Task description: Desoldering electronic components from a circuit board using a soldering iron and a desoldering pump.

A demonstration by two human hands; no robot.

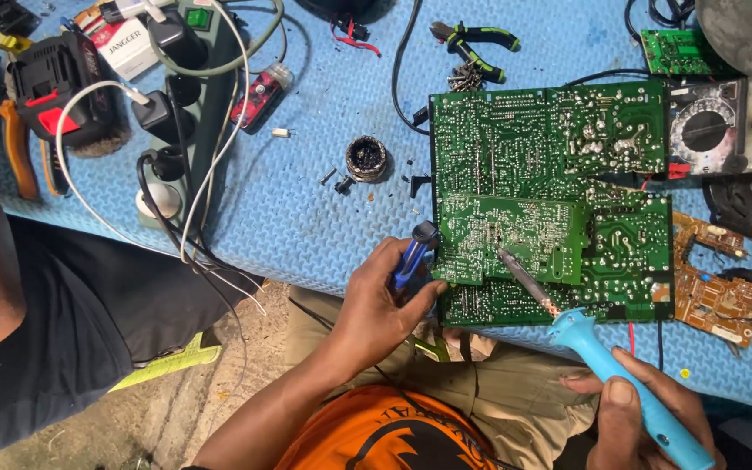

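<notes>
Landmark: large green rectangular printed circuit board (567, 148), solder side up, lying on the blue textured foam mat (306, 209) that covers the bench.

1. Small green circuit board (515, 239): lies flat on top of the large board's near-left part, solder side up; its left edge overhangs the large board slightly.
2. Left hand (385, 305): at the near-left corner of the large board. Fingers closed around a blue-and-black pen-shaped tool (412, 255), held nearly upright; thumb pressed against the small board's near-left edge.
3. Right hand (633, 418): nearer the viewer than the large board's near edge. Clenched round the light-blue plastic handle of a soldering iron (598, 352); the iron's metal tip rests on the small board near its middle.
4. Brown circuit board (715, 278): just right of the large board, on the mat.
5. Analogue multimeter with round dial (707, 126): touching the large board's far-right corner.
6. Green-handled pliers (476, 43): beyond the large board's far-left corner.
7. Small round dark tin (365, 158): left of the large board, apart from it.
8. Grey power strip (198, 96) with black plugs and cables: well left of the large board.
9. Red-and-black battery pack (58, 83): farthest left, beyond the strip.
10. Another person's black-clad body (63, 322): at the bench edge, well left of the large board.
</notes>
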